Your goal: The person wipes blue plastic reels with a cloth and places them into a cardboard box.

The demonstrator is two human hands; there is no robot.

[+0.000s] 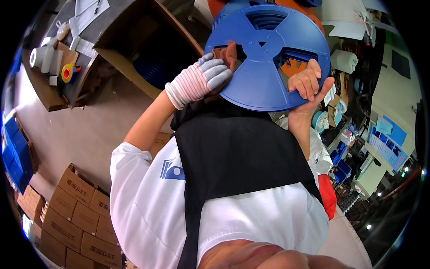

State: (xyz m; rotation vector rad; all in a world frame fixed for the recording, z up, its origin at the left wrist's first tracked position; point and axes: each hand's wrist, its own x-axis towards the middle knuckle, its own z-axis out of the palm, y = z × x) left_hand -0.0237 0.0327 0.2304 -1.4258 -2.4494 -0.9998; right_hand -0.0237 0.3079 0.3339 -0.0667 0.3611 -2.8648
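Head view: blue reel (264, 60) in my right grip (310, 88)

The reel is round, smooth plastic, with wide cut-out windows and a small central hole. My bare right grip is closed on its lower-right rim, fingers curled at a window. By the reel's left edge, my gloved left grip (199, 83) has bent fingers against a brown cloth (230, 56); I cannot tell whether it pinches it. Left of the reel stands an open cardboard box (130, 71).
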